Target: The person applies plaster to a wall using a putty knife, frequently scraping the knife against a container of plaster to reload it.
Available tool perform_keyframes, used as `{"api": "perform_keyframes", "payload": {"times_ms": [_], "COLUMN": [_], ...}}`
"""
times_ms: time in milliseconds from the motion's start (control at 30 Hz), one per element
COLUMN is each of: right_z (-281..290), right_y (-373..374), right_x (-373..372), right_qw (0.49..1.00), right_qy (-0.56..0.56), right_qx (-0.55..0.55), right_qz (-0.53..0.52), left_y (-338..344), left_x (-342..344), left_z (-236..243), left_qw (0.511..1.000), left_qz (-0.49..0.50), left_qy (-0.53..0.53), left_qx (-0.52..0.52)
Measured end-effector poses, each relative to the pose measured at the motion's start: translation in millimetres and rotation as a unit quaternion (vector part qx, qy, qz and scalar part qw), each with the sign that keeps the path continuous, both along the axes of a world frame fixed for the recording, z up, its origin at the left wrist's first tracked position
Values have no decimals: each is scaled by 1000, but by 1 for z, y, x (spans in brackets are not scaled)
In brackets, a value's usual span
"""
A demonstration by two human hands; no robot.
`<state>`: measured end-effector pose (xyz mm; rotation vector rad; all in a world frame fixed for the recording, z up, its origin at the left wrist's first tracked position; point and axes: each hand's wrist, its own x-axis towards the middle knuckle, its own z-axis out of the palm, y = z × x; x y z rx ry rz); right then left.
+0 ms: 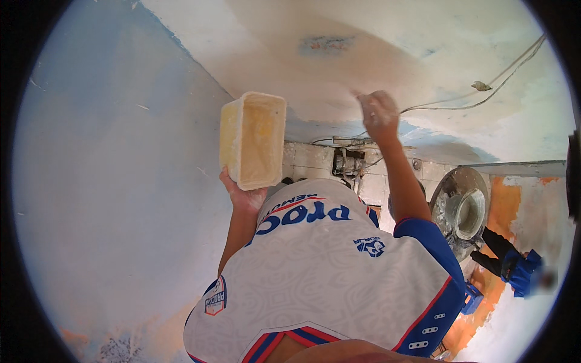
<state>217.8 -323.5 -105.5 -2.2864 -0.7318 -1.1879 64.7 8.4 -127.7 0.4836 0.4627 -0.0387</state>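
My left hand (pixel 243 195) grips the lower end of a pale yellow rectangular plastic tub (pixel 233 133), fingers round its side. The tub is tilted so that its whitish, smeared inside faces me. My right hand (pixel 380 115) is raised close to the whitish, patchily coated wall (pixel 272 36) and dusted with white. Its fingers are closed and partly blurred. A thin tip seems to stick out from them toward the wall, but what it belongs to is too unclear to name. A dark bluish patch (pixel 327 45) shows on the wall above that hand.
A thin cable (pixel 460 107) hangs across the wall at right. Below are a pale tiled floor (pixel 375 187), a dusty metal device (pixel 348 164) and a large round basin (pixel 442 199) holding a bucket (pixel 471 213). Another person (pixel 514 266) in blue and black stands at right, near a blue crate (pixel 472 297).
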Motion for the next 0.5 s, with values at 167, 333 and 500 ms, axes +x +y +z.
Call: {"api": "perform_keyframes", "payload": {"times_ms": [167, 333, 500], "right_z": [-54, 57, 12], "right_y": [-19, -22, -11], "right_x": [33, 16, -7], "right_qw": [995, 990, 1000], "right_qy": [35, -121, -8], "right_qx": [-57, 53, 21], "right_qz": [-74, -48, -8], "left_y": [1, -13, -14], "left_x": [1, 3, 2], "left_z": [4, 28, 23], "left_qw": [1000, 1000, 1000], "left_qz": [-2, 5, 19], "left_qy": [7, 18, 13], "left_qx": [2, 2, 7]}}
